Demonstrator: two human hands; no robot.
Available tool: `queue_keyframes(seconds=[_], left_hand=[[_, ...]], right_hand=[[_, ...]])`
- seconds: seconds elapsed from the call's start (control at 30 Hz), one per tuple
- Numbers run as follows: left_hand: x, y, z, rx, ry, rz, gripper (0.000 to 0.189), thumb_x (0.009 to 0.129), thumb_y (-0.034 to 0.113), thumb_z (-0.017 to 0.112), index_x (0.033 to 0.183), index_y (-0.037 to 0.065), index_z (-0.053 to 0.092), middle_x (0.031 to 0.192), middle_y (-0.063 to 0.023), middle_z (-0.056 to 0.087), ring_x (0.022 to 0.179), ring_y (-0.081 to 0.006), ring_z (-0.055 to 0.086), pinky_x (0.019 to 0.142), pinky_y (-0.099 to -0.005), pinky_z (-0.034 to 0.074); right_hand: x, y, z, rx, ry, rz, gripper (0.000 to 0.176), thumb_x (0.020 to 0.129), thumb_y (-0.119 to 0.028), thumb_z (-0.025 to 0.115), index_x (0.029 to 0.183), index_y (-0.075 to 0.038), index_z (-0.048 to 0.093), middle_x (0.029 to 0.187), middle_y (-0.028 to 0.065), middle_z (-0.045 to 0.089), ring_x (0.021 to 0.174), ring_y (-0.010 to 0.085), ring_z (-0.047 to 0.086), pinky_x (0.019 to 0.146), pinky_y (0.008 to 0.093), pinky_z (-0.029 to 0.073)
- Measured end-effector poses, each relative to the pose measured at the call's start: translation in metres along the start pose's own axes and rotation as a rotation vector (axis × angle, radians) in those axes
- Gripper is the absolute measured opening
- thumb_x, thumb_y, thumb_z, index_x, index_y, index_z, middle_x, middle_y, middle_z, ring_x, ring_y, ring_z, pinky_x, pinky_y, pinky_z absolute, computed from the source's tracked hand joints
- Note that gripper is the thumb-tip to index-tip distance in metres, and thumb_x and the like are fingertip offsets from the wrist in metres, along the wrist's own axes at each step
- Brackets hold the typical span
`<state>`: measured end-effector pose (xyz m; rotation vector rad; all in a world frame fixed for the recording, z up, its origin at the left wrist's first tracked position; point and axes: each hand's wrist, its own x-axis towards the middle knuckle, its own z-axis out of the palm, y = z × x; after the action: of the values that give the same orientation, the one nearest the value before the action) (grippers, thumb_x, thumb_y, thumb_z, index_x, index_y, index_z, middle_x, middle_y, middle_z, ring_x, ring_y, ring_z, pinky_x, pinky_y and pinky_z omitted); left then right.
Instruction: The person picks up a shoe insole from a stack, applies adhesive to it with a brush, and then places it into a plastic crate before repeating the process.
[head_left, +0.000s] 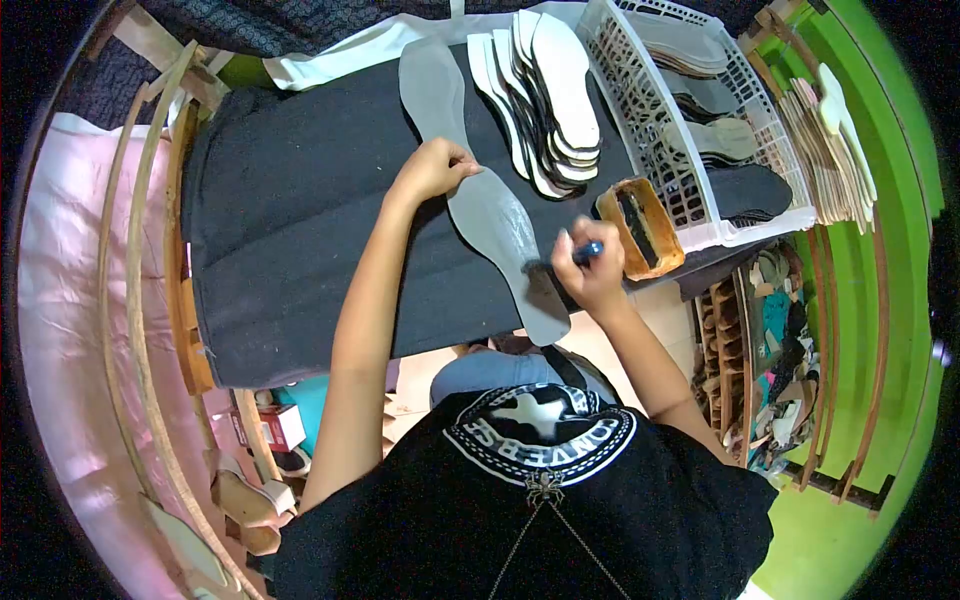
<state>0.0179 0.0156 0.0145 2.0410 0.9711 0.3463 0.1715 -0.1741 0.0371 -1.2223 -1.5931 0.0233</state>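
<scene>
A grey insole (490,222) lies slantwise on the dark cloth, with a wet shine along its middle. At its upper end my left hand (437,170) is closed, thumb and fingertips pinching the edge. My right hand (597,268) is wrapped round a brush with a blue handle (590,250). The dark brush tip touches the insole's lower half. Just beyond my left hand lies another grey insole (432,88). Right of my right hand stands an open, stained yellowish container (667,262) with a dark inside.
White and black insoles (562,75) lie overlapped at the back of the dark-covered table (290,230). A white plastic basket (712,205) holds more insoles at the right. Beyond it, thin sole-shaped pieces (825,150) stand in a row by the green wall.
</scene>
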Motion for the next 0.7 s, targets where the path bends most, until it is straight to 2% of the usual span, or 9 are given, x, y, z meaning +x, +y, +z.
queue_keyframes(seconds=[0.1,0.13,0.17,0.23,0.27,0.4,0.53,0.67,0.7], left_hand=[[0.0,0.0,0.002,-0.018,0.013,0.025,0.017,0.074,0.015,0.059,0.074,-0.002,0.059,0.052,-0.0041,0.052,0.044,-0.0084,0.046,0.042,-0.0254,0.037],[0.001,0.0,0.003,0.043,0.079,0.13,0.017,0.074,0.014,0.059,0.074,-0.002,0.06,0.051,-0.0052,0.052,0.043,-0.0093,0.047,0.043,-0.0265,0.038],[0.002,0.0,0.002,0.054,0.032,0.054,0.018,0.073,0.017,0.059,0.074,-0.001,0.06,0.055,-0.0076,0.054,0.048,-0.0129,0.05,0.047,-0.0281,0.039],[0.0,0.02,-0.007,0.086,-0.052,-0.091,0.021,0.071,0.021,0.06,0.076,0.0,0.061,0.063,-0.0123,0.059,0.058,-0.02,0.057,0.057,-0.0314,0.043],[-0.001,0.029,-0.012,0.123,-0.033,-0.091,0.022,0.071,0.022,0.06,0.076,0.001,0.061,0.065,-0.012,0.06,0.06,-0.0213,0.057,0.057,-0.0316,0.043],[0.022,0.022,-0.024,0.304,0.09,0.208,0.02,0.069,0.022,0.061,0.075,0.002,0.062,0.067,-0.0145,0.059,0.065,-0.0269,0.058,0.06,-0.0338,0.044],[0.036,0.016,-0.022,0.282,0.075,0.269,0.019,0.069,0.02,0.061,0.074,0.002,0.062,0.069,-0.0157,0.059,0.065,-0.0281,0.057,0.06,-0.0343,0.044],[0.04,-0.006,-0.016,0.152,0.052,0.217,0.016,0.069,0.017,0.061,0.074,0.002,0.062,0.068,-0.0153,0.059,0.062,-0.0247,0.058,0.059,-0.0323,0.043],[0.04,-0.009,-0.015,0.136,0.046,0.226,0.016,0.069,0.016,0.061,0.075,0.002,0.062,0.068,-0.0149,0.059,0.062,-0.024,0.058,0.059,-0.0321,0.043]], right_hand=[[-0.029,-0.012,-0.022,0.047,-0.032,-0.001,0.025,0.07,0.004,0.054,0.078,-0.004,0.031,0.055,0.0048,0.036,0.045,0.0113,0.036,0.04,0.0232,0.03],[-0.032,-0.015,-0.027,0.037,-0.023,-0.011,0.027,0.068,0.002,0.056,0.078,-0.004,0.033,0.054,0.0055,0.039,0.04,0.0134,0.037,0.037,0.025,0.03],[-0.032,-0.018,-0.031,0.028,-0.009,-0.025,0.028,0.066,0.0,0.059,0.078,-0.003,0.035,0.052,0.0062,0.042,0.035,0.0155,0.039,0.033,0.0267,0.031],[-0.026,-0.017,-0.03,0.042,0.009,0.021,0.027,0.067,0.0,0.058,0.078,-0.004,0.034,0.051,0.0059,0.041,0.036,0.0137,0.038,0.034,0.026,0.03],[-0.021,-0.016,-0.027,0.061,0.023,0.056,0.027,0.068,0.0,0.058,0.078,-0.004,0.034,0.051,0.0059,0.041,0.036,0.0134,0.038,0.034,0.0257,0.03],[0.011,-0.012,-0.003,0.04,0.156,0.009,0.024,0.069,-0.004,0.06,0.078,-0.003,0.038,0.052,0.0059,0.043,0.037,0.014,0.041,0.036,0.0252,0.034],[0.028,0.002,0.038,-0.068,0.135,0.018,0.025,0.068,-0.014,0.063,0.078,-0.003,0.043,0.055,0.0083,0.048,0.038,0.0211,0.048,0.037,0.0294,0.039],[0.012,-0.013,0.038,-0.099,0.067,-0.14,0.025,0.065,-0.01,0.063,0.075,-0.004,0.04,0.054,0.0067,0.048,0.039,0.0206,0.049,0.037,0.0288,0.039],[0.002,-0.015,0.03,-0.096,-0.019,-0.128,0.027,0.064,-0.008,0.063,0.075,-0.005,0.039,0.053,0.0059,0.047,0.039,0.0198,0.049,0.036,0.0286,0.039]])
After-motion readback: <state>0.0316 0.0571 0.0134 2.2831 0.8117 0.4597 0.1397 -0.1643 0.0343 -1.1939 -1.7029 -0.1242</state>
